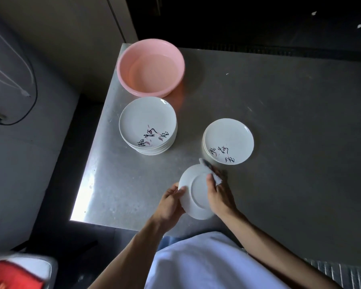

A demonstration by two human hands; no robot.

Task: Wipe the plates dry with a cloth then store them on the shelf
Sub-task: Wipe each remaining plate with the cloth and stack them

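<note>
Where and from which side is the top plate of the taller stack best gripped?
Probably its rim at the near edge, from the person's side: the top plate lies flat, face up, rim lifted above the plates beneath, and the pink basin crowds the far side.

blocked: basin (125,59), tall stack (148,124), short stack (228,140) | free: tabletop (300,132) right
</note>
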